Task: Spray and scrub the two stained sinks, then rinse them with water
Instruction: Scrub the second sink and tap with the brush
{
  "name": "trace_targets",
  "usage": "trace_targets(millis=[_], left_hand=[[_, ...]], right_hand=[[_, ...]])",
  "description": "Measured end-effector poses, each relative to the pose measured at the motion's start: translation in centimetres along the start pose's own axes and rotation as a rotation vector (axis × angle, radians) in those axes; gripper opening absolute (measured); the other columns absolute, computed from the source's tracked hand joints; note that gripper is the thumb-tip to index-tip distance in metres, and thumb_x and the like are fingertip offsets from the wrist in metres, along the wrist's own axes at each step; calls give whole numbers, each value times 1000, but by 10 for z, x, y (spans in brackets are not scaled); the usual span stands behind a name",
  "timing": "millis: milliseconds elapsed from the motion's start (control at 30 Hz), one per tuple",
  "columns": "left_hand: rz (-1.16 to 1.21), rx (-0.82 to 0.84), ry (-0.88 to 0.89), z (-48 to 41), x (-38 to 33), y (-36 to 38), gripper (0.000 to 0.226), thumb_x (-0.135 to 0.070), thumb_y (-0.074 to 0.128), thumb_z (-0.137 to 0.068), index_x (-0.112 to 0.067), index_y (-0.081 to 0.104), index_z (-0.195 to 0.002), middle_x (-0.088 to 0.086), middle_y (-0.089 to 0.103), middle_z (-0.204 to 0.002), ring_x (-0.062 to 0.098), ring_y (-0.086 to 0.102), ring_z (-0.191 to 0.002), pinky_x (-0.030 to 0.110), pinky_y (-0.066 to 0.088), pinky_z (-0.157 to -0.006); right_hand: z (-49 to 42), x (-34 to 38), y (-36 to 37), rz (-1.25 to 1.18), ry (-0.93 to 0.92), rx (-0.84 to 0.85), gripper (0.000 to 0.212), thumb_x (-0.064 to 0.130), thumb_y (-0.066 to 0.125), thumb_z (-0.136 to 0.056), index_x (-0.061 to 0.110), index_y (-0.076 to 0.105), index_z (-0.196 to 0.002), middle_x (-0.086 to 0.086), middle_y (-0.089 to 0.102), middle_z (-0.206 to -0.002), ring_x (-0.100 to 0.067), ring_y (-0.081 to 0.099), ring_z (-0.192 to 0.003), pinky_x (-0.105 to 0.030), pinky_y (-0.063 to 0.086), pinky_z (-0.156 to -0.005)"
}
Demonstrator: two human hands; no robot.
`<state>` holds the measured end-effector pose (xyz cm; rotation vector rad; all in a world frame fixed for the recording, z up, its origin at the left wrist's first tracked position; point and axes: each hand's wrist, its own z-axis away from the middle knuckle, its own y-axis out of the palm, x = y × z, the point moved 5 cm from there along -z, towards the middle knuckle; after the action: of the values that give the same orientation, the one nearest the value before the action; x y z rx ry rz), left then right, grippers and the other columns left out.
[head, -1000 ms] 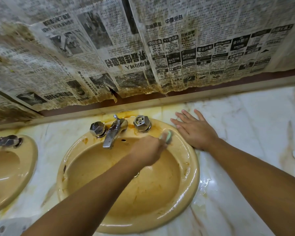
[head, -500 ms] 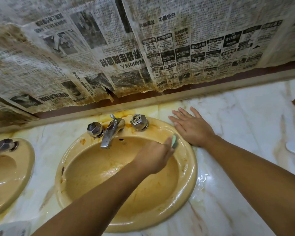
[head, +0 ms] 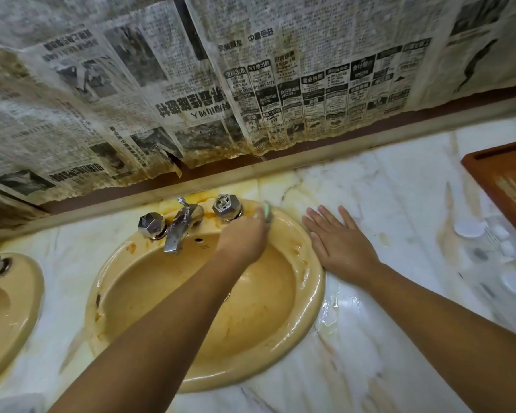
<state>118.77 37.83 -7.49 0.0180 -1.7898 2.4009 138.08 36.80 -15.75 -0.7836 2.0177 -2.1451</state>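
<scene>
Currently | left hand (head: 242, 238) curled round pale green sponge (head: 267, 210), pressed on back rim of stained yellow oval ceramic sink (head: 312, 296) | right hand (head: 341, 244) flat, fingers spread, on white marble counter (head: 399, 186) just right of that rim | chrome tap (head: 179, 231) left of left hand | second yellow sink (head: 21, 308) far left

Tight behind yellow oval sink (head: 316, 293), open rightward.
Chrome tap (head: 181, 226) and two faceted knobs (head: 226, 207) in the way; bare white marble worktop (head: 399, 189) up to reddish-brown wooden tray (head: 507, 186).
</scene>
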Motion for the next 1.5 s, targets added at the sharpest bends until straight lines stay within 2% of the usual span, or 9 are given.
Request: trace_targets(millis=[100, 267, 400, 533, 700, 867, 1000, 1167, 1500], left_hand=[[-103, 63, 345, 40, -53, 20, 54, -38, 36, -109, -22, 22, -158, 14, 65, -99, 37, 62, -83, 38, 38, -57], [-43, 54, 127, 8, -20, 3, 52, -37, 34, -110, -17, 22, -156, 19, 64, -104, 38, 61, -92, 42, 41, -63], [-60, 91, 458, 71, -65, 33, 58, -43, 30, -110, -20, 18, -161, 17, 66, -101, 39, 64, -88, 41, 48, -64], [-12, 7, 190, 41, -48, 23, 54, -41, 31, -110, -21, 18, -159, 14, 65, -99, 38, 64, -86, 40, 43, -61], [-103, 92, 430, 97, -71, 38, 57, -41, 31, -109, -22, 16, -160, 14, 64, -103, 39, 63, -88, 38, 37, -61], [-14, 22, 192, 60, -61, 23, 53, -39, 30, -110, -18, 21, -157, 18, 66, -100, 37, 56, -78, 39, 39, -60], [-35, 117, 377, 115, -72, 40, 56, -45, 27, -110, -23, 19, -160, 17, 64, -102, 41, 62, -91, 39, 37, -64], [-22, 27, 194, 67, -75, 20, 50, -38, 30, -111, -16, 26, -155, 19, 67, -108, 43, 64, -99, 39, 37, -64], [-2, 21, 204, 93, -88, 31, 51, -33, 36, -109, -18, 23, -156, 18, 68, -107, 42, 65, -95, 38, 35, -63]], right_hand=[[6, 0, 0, 15, -1, 5, 68, 42, 3, -103, 24, 33, -161, 6, 28, -168, -14, 17, -157, -46, 2, -127], [39, -6, 7, 103, 30, -27, 61, 43, 7, -107, 25, 25, -163, 4, 22, -169, -18, 14, -158, -54, 9, -127], [68, 3, 11, 137, 94, -82, 60, 41, 18, -106, 21, 32, -161, -2, 29, -167, -26, 22, -157, -60, 15, -124], [87, 13, 17, 146, 100, -91, 60, 40, 21, -106, 19, 33, -161, -5, 29, -168, -29, 23, -156, -61, 15, -124], [89, 12, 16, 145, 82, -96, 59, 39, 22, -106, 18, 36, -160, -5, 30, -167, -30, 26, -155, -60, 15, -124], [94, 13, 16, 127, 98, -104, 59, 40, 19, -107, 19, 33, -161, -4, 30, -167, -28, 24, -156, -58, 12, -124], [104, 18, 20, 125, 128, -103, 60, 41, 19, -107, 18, 33, -160, -6, 30, -167, -29, 23, -156, -59, 12, -124], [105, 19, 20, 109, 140, -92, 60, 42, 18, -107, 19, 31, -161, -5, 28, -168, -28, 21, -157, -59, 10, -125], [123, 32, 25, 117, 179, -89, 61, 43, 18, -107, 18, 33, -161, -6, 28, -168, -30, 19, -157, -61, 11, -124]])
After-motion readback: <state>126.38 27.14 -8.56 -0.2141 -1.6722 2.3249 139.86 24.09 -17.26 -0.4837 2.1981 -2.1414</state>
